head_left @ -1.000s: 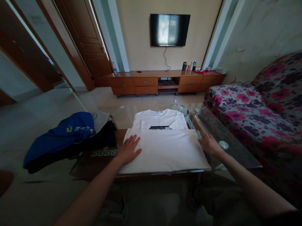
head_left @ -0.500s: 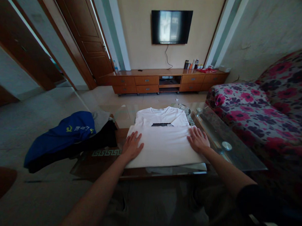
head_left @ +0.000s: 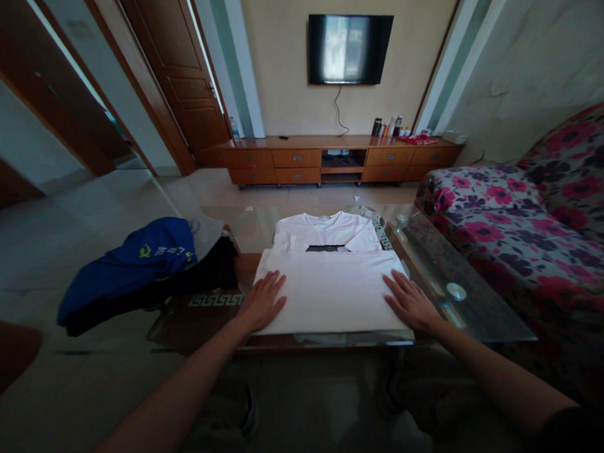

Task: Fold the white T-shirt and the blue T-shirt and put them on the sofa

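A white T-shirt [head_left: 329, 289] lies on the glass-topped table [head_left: 486, 312] in front of me, its lower part folded up toward the collar. Part of a dark print shows just above the fold's edge. My left hand [head_left: 262, 302] rests flat on the left side of the folded cloth, fingers spread. On the right side, my right hand [head_left: 413, 300] lies with its fingers stretched over the shirt's edge. Neither hand grips the cloth.
To the left, a pile of clothes with a blue garment [head_left: 128, 257] on top hangs over the table's side. A floral sofa [head_left: 507, 224] stands at the right. Beyond the table is a low wooden cabinet [head_left: 296, 158] with bottles on it, under a wall television [head_left: 351, 49].
Both hands have slid nearer to me along the shirt's sides, the right one also outward. The shirt keeps its folded shape. The view has shifted slightly.
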Tool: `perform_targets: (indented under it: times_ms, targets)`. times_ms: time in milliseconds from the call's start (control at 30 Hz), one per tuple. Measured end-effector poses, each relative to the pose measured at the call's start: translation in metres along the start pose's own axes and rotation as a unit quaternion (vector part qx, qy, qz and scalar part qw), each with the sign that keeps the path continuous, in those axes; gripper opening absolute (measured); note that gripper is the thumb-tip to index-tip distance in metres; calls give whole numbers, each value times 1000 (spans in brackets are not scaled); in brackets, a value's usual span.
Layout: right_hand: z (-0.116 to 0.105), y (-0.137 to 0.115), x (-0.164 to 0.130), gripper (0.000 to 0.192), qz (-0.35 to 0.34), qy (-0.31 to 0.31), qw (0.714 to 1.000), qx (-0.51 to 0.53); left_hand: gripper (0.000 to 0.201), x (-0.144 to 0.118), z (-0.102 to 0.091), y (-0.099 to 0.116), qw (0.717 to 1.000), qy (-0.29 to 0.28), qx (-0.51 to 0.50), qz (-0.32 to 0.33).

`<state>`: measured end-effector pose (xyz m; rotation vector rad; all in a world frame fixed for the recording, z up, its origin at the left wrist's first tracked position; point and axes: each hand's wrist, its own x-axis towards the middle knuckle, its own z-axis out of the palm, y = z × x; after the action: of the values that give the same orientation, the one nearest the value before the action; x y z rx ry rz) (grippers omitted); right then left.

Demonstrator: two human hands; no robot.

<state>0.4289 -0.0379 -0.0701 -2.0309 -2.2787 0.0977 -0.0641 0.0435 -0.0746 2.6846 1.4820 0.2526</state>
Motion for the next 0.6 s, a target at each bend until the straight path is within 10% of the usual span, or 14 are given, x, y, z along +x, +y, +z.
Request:
perform_targets:
  times_ms: [167, 600]
  targets:
    - [-3, -24, 2, 79, 39, 40, 998, -24, 68, -1, 0, 12, 999, 18, 13, -38]
    - [5, -184, 53, 68, -112, 31, 991, 71, 71, 42, 19, 125, 999, 19, -32, 18]
